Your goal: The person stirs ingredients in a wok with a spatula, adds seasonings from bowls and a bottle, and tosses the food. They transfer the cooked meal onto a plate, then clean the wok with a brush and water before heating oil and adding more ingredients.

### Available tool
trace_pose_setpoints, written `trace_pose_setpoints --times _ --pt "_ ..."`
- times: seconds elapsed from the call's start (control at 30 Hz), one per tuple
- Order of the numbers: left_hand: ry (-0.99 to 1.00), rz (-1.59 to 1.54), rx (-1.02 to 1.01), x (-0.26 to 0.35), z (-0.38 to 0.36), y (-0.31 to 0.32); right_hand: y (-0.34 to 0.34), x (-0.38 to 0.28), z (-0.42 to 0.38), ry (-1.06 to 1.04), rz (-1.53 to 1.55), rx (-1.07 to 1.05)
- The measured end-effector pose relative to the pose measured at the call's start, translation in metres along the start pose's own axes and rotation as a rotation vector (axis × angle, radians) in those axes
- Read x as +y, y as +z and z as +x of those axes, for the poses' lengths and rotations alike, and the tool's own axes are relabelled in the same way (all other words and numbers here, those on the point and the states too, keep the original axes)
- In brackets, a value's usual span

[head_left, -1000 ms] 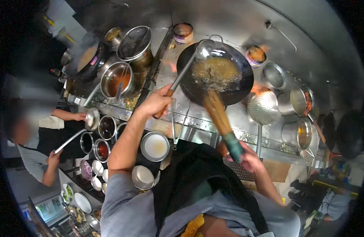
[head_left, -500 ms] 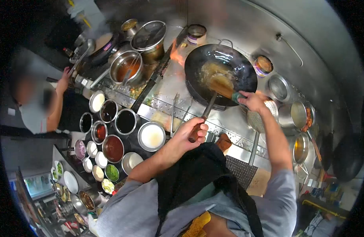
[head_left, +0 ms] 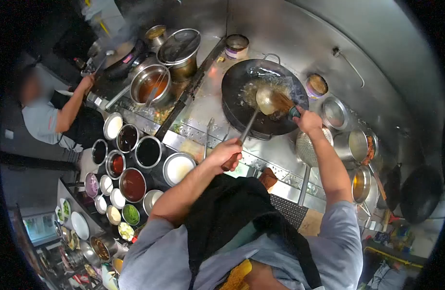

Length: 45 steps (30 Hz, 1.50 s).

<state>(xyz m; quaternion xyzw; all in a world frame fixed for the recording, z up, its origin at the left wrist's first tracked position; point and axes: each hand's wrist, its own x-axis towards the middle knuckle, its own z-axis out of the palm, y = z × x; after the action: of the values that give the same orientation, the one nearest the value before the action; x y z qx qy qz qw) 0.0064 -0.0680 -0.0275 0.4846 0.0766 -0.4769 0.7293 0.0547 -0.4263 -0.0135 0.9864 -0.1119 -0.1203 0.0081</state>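
Observation:
My left hand [head_left: 226, 153] is wrapped round the wooden handle of a ladle [head_left: 249, 124], whose metal bowl is inside the wok. A bamboo wok brush [head_left: 282, 102] with a dark green band is gripped in my right hand [head_left: 308, 120] at the wok's right rim. Its bristles overlap the ladle bowl in this view. The black wok [head_left: 233, 79] sits on the range with foamy, cloudy liquid in its middle. A perforated strainer [head_left: 308, 147] lies just below my right hand, its long handle pointing toward me.
Pans of sauces, including a dark red one [head_left: 132, 185], stand to my left. A pot of orange liquid [head_left: 147, 92] and a lidded pot [head_left: 187, 63] are farther back. On the right are a metal pot [head_left: 344, 147] and a can [head_left: 316, 86]. A co-worker [head_left: 63, 113] stands at far left.
The ladle bowl has turned over and shows its shiny side beside the brush. The flame left of the wok has shrunk. The co-worker's arm and ladle have shifted.

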Motion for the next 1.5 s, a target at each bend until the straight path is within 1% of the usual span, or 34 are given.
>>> trace_pose_setpoints --times 0.03,0.1,0.13,0.17,0.23,0.3,0.37,0.4,0.43,0.47,0.5,0.53,0.57,0.63,0.67,0.77,0.8,0.83,0.9,0.93,0.97,1.0,1.03,1.07,1.1,1.17,1.2,1.23,1.3,1.33,1.37,1.4,1.43,1.5 --pt "-0.001 0.0 -0.007 0.002 0.004 -0.005 -0.006 0.0 -0.004 0.006 -0.003 0.001" --pt "0.298 0.94 0.28 0.004 0.013 -0.012 -0.019 0.003 -0.013 0.138 0.094 0.062" --pt "0.301 0.937 0.27 0.001 0.015 -0.014 -0.019 0.008 -0.017 0.148 0.159 0.102" --pt "0.233 0.889 0.228 -0.001 0.014 -0.014 -0.021 0.01 -0.021 0.156 0.153 0.1" --pt "0.104 0.799 0.15 0.001 0.014 -0.015 -0.028 0.012 -0.022 0.191 0.456 0.035" --pt "-0.018 0.709 0.077 0.002 0.014 -0.014 -0.014 0.01 -0.013 0.17 0.377 0.111" --pt "-0.089 0.064 0.031 -0.006 -0.002 0.003 -0.002 -0.001 -0.006 0.097 0.547 0.099" --pt "-0.108 -0.213 -0.072 -0.01 -0.005 -0.001 0.034 0.008 0.012 -0.098 0.693 0.213" --pt "-0.128 -0.492 -0.173 -0.015 -0.008 -0.005 0.035 0.008 0.018 -0.095 0.696 0.213" --pt "-0.132 -0.489 -0.172 -0.018 -0.01 -0.005 0.036 0.008 0.024 -0.138 0.611 -0.019" --pt "-0.13 -0.654 -0.277 -0.021 -0.013 -0.005 0.038 0.008 0.025 -0.18 0.522 -0.251" --pt "-0.124 -0.818 -0.384 -0.024 -0.014 -0.004 0.045 0.002 0.025 -0.132 0.237 -0.08" --pt "-0.125 -0.814 -0.384 -0.024 -0.018 -0.002 0.035 -0.011 0.019 -0.131 0.24 -0.078" --pt "-0.084 -0.802 -0.384 -0.022 -0.024 0.003 0.001 -0.037 0.003 0.154 0.251 -0.033" --pt "-0.1 -0.825 -0.44 -0.028 -0.017 -0.005 0.015 -0.026 0.009 0.026 0.246 -0.006" --pt "-0.082 -0.746 -0.384 -0.025 -0.026 -0.005 0.026 -0.013 0.015 -0.043 0.201 -0.07" --pt "-0.107 -0.774 -0.439 -0.03 -0.018 -0.014 0.015 -0.024 0.007 0.061 0.149 0.007" --pt "-0.107 -0.763 -0.446 -0.027 -0.011 -0.017 0.015 -0.019 0.01 0.068 0.152 0.018" --pt "-0.144 -0.66 -0.401 -0.023 -0.007 -0.022 0.03 -0.009 0.014 -0.06 0.268 -0.077" --pt "-0.154 -0.652 -0.399 -0.018 -0.009 -0.026 0.039 -0.004 0.018 -0.11 0.099 -0.02" --pt "-0.133 -0.4 -0.32 -0.006 -0.011 -0.03 0.034 -0.004 0.014 -0.101 0.107 -0.015" --pt "-0.108 -0.151 -0.241 0.007 -0.014 -0.034 0.019 -0.007 0.007 0.026 0.187 0.032" --pt "-0.147 0.025 -0.088 0.023 -0.017 -0.038 0.009 -0.009 -0.001 0.154 0.266 0.076" --pt "-0.123 0.237 -0.059 0.033 -0.021 -0.046 0.005 -0.006 -0.005 0.229 0.424 0.148" --pt "-0.095 0.446 -0.029 0.044 -0.025 -0.053 0.003 -0.001 -0.005 0.232 0.425 0.152" --pt "-0.114 0.972 -0.041 0.068 -0.041 -0.067 0.0 0.008 -0.006 0.309 0.72 0.359" --pt "-0.044 1.124 0.035 0.069 -0.043 -0.077 -0.016 0.0 -0.014 0.341 0.779 0.299" --pt "0.03 1.385 0.125 0.073 -0.041 -0.089 -0.009 -0.004 -0.015 0.356 0.784 0.3" --pt "0.422 1.653 0.224 0.07 -0.023 -0.133 0.004 -0.01 -0.007 0.138 0.829 0.428" --pt "0.427 1.656 0.221 0.074 -0.014 -0.153 0.008 -0.018 -0.01 0.099 0.811 0.357" --pt "0.34 1.697 0.18 0.082 -0.003 -0.171 0.035 -0.016 0.001 -0.034 0.614 0.391" --pt "0.253 1.734 0.139 0.089 -0.002 -0.176 0.034 -0.021 0.001 -0.006 0.4 0.221" --pt "0.257 1.737 0.14 0.093 -0.008 -0.182 0.032 -0.027 0.002 0.021 0.188 0.053" --pt "0.229 1.824 0.384 0.116 -0.027 -0.178 0.012 -0.023 0.0 0.049 0.239 0.041"
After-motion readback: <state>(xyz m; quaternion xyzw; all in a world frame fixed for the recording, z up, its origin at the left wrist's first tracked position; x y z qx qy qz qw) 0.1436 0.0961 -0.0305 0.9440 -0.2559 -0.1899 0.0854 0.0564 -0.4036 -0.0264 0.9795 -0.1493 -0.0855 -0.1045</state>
